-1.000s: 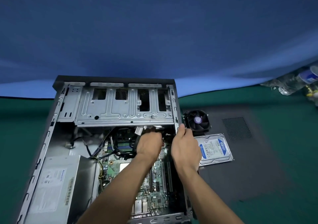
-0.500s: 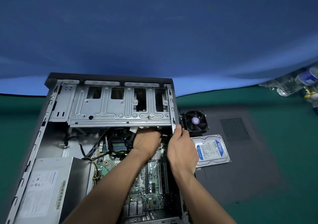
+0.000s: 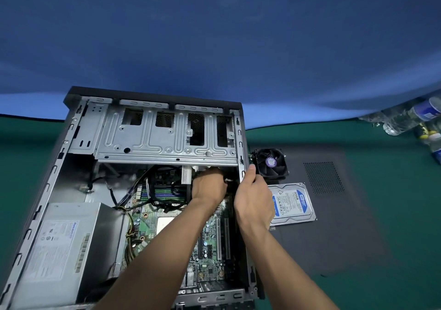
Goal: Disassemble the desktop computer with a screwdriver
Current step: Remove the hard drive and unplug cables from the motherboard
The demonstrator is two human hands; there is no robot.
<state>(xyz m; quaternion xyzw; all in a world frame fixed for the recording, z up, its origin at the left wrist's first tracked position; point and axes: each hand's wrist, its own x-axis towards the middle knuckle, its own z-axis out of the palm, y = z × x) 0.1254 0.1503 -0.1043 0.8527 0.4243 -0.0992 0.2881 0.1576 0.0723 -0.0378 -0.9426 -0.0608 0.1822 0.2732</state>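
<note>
The open desktop case (image 3: 71,157) lies flat on the green table. Its grey drive cage (image 3: 152,147) sits at the far end above the green motherboard (image 3: 210,238). My left hand (image 3: 207,188) reaches in just under the cage edge, fingers curled around a small white connector (image 3: 228,180) among black cables (image 3: 164,204). My right hand (image 3: 254,200) grips the case's right wall (image 3: 241,142), thumb up against its edge. No screwdriver is in view.
A silver power supply (image 3: 62,250) fills the case's near left corner. Right of the case, a black fan (image 3: 270,164) and a blue-labelled hard drive (image 3: 293,202) lie on the dark side panel (image 3: 346,226). Plastic bottles (image 3: 405,119) lie at the far right.
Both hands stay in nearly the same spots inside and on the case. The view has shifted slightly, so the case sits a little higher in the frame.
</note>
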